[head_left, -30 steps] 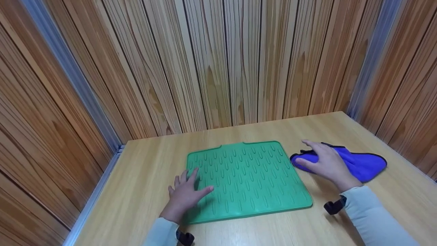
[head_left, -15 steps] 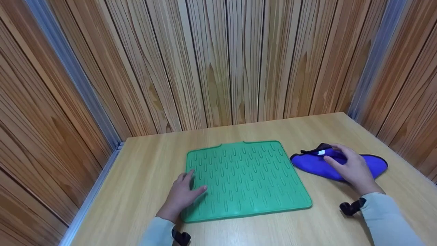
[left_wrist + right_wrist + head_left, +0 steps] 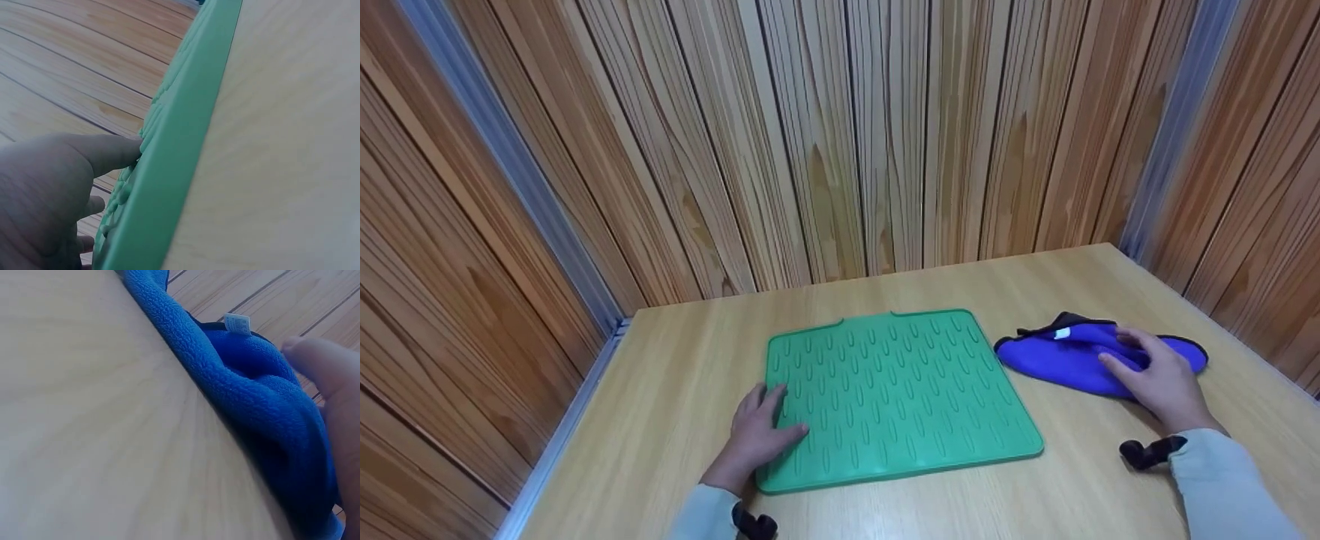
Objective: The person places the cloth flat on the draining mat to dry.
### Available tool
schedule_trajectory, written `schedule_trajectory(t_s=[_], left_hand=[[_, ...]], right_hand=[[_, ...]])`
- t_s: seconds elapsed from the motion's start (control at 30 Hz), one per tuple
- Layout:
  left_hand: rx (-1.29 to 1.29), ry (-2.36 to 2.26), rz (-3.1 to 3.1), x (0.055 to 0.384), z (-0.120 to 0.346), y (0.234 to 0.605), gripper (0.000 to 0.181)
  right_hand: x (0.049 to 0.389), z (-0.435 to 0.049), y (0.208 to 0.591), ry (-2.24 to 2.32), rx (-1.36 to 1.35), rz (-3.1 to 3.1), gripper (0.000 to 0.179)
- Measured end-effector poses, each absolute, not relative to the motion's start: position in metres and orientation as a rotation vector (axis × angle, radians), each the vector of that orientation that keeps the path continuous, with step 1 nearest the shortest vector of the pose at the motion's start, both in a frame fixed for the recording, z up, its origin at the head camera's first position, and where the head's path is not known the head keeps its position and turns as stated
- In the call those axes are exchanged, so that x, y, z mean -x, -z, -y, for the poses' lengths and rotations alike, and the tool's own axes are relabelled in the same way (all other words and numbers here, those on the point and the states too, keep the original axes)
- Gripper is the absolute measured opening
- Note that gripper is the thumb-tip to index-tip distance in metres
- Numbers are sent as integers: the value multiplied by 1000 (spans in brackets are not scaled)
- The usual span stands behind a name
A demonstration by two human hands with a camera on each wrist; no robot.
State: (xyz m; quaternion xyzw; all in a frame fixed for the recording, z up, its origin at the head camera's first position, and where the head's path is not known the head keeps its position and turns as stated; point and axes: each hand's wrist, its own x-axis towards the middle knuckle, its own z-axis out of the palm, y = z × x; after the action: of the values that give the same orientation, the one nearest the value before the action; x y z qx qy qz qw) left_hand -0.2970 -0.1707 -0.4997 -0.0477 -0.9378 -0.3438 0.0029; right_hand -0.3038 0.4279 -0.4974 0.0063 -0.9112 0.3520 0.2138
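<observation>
A green ribbed mat (image 3: 900,405) lies flat on the table with its textured side up. My left hand (image 3: 756,433) rests at its left edge, fingers loosely bent and thumb on the ribs. In the left wrist view, the thumb tip (image 3: 132,151) touches the mat top just behind its raised rim (image 3: 174,152). To the right lies a crumpled blue fleece cloth (image 3: 1057,365) with black edging and a small white tag (image 3: 237,324). My right hand (image 3: 1168,386) is over its right part, thumb apart from the fingers, which partly hide the cloth.
The light wooden table (image 3: 682,360) runs back to a wood-plank wall (image 3: 840,150). Plank side walls stand to the left and right, with metal corner strips (image 3: 525,172). The cloth's left end is close beside the mat's right edge.
My right hand has moved right across the cloth, uncovering its middle and the tag. My left hand has drawn in its spread fingers and settled at the mat's left edge.
</observation>
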Motion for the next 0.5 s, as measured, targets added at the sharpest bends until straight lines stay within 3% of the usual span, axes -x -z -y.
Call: schedule_trajectory(t_s=[0.3,0.5], left_hand=[[126,1096,2934,296,172,504,81],[158,1064,2929,298,170,507,78]], right_hand=[[305,-430,504,-1020,19,2608,69],[306,-432,505,-974,-1,2656,60]])
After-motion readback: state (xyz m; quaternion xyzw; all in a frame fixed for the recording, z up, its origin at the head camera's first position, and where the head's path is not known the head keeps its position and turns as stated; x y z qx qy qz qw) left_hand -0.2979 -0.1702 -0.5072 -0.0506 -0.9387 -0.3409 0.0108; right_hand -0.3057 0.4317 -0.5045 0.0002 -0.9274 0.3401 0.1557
